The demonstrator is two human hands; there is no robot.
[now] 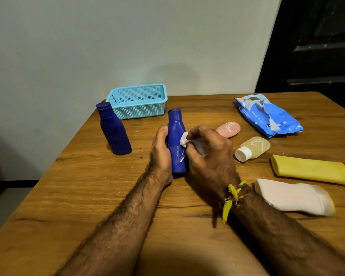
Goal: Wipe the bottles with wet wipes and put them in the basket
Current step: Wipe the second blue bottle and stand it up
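Right hand [209, 152] pinches a wipe [184, 140] against the bottle [175, 140]; left hand [160, 152] curls round the bottle's other side, holding it upright on the table [88, 196]. Beyond the bottle, the basket [137, 101] appears empty. A second blue bottle [114, 132] stands left of it; four more containers lie to its right, near the wipe pack [267, 116]. Judged: first wipe, all placing remains.

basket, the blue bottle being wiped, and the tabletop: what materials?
Basket: light blue moulded plastic by the look, with a regular grid of holes. Blue bottle: opaque plastic, likely; smooth, with a soft sheen and a wet streak low on its front. Table: brown wood grain with dark cracks; solid wood or laminate, cannot tell.
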